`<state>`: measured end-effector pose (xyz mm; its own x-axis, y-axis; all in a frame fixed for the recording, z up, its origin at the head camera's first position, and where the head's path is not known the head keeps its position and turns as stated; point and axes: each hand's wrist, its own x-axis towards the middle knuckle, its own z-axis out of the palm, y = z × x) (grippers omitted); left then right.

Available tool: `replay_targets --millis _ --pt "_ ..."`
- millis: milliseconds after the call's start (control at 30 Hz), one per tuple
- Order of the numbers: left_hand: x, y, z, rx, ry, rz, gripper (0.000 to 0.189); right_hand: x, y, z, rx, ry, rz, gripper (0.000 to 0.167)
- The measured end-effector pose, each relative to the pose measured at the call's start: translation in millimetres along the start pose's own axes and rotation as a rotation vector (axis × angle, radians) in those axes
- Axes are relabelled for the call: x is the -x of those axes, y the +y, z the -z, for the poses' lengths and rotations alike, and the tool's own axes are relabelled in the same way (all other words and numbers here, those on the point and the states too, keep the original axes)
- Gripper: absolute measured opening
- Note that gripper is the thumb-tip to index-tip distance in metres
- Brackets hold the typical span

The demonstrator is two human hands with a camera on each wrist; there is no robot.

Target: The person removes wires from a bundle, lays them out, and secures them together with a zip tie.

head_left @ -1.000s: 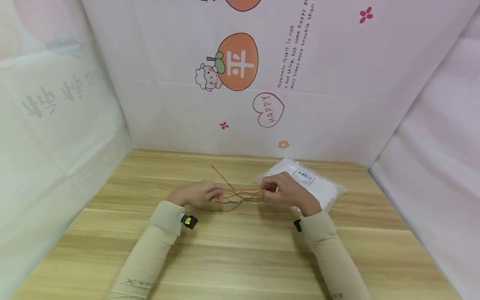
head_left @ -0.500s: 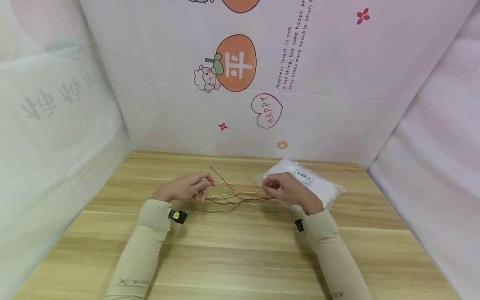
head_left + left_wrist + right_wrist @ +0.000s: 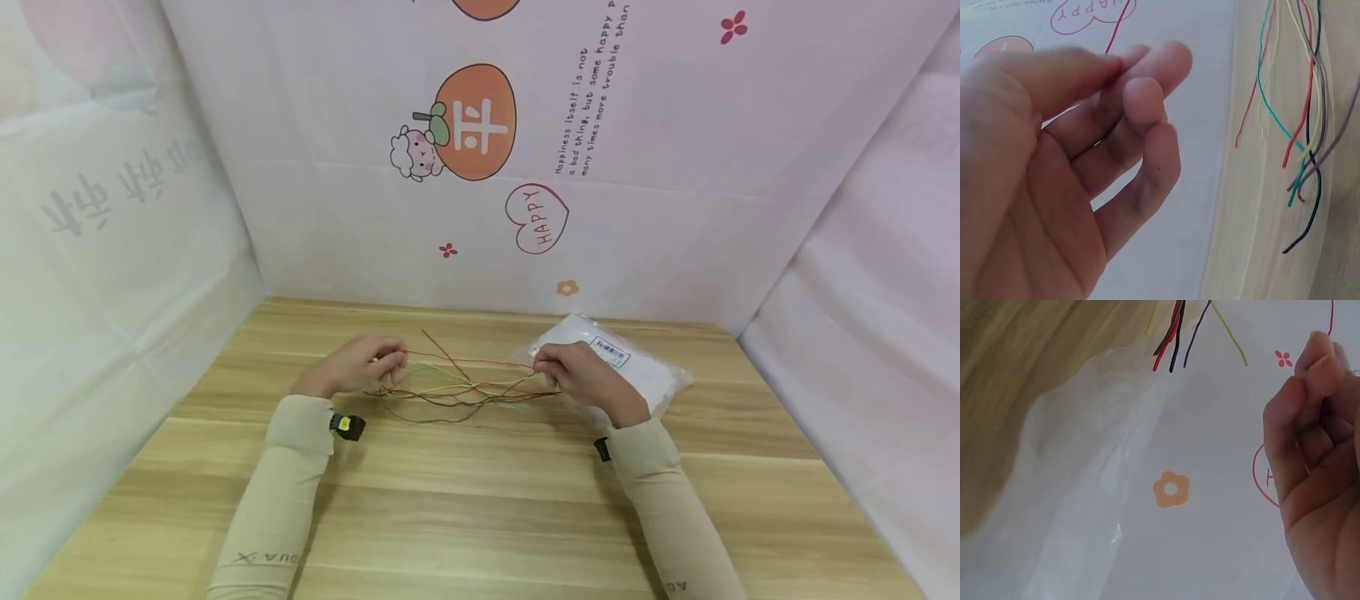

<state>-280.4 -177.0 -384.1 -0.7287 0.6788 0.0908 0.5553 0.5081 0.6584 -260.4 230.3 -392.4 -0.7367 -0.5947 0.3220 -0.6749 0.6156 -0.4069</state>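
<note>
A single red wire (image 3: 472, 361) runs nearly straight between both hands, lifted off the tabletop. My left hand (image 3: 358, 365) pinches one end between thumb and index finger; the left wrist view shows the red wire (image 3: 1117, 28) leaving those fingertips, the other fingers loosely bent. At the opposite end my right hand (image 3: 591, 379) pinches the same wire, its curled fingers hiding the tip. Below and between the hands lies a loose bundle of thin wires (image 3: 450, 395). Red, teal, yellow, black and grey-brown wire ends (image 3: 1310, 144) spread out in the left wrist view.
A clear plastic bag with white contents and a barcode label (image 3: 609, 352) lies behind the right hand. One brown wire end (image 3: 438, 346) sticks out toward the back. Printed white cloth (image 3: 360, 233) walls the wooden table (image 3: 465, 508) at back and sides.
My left hand has moved left and slightly back from the bundle, drawing the red wire out straight. The right hand has shifted slightly right, still pinching.
</note>
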Motion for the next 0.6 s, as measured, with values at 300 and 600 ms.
replay_targets --millis 300,600 --pt "0.7 0.6 -0.1 -0.167 -0.003 0.014 0.031 1.1 -3 1 0.091 -0.024 -0.091 0.018" --pt "2.9 10.5 2.4 -0.181 -0.046 0.002 0.035 1.0 0 -1 0.054 -0.091 -0.196 0.022"
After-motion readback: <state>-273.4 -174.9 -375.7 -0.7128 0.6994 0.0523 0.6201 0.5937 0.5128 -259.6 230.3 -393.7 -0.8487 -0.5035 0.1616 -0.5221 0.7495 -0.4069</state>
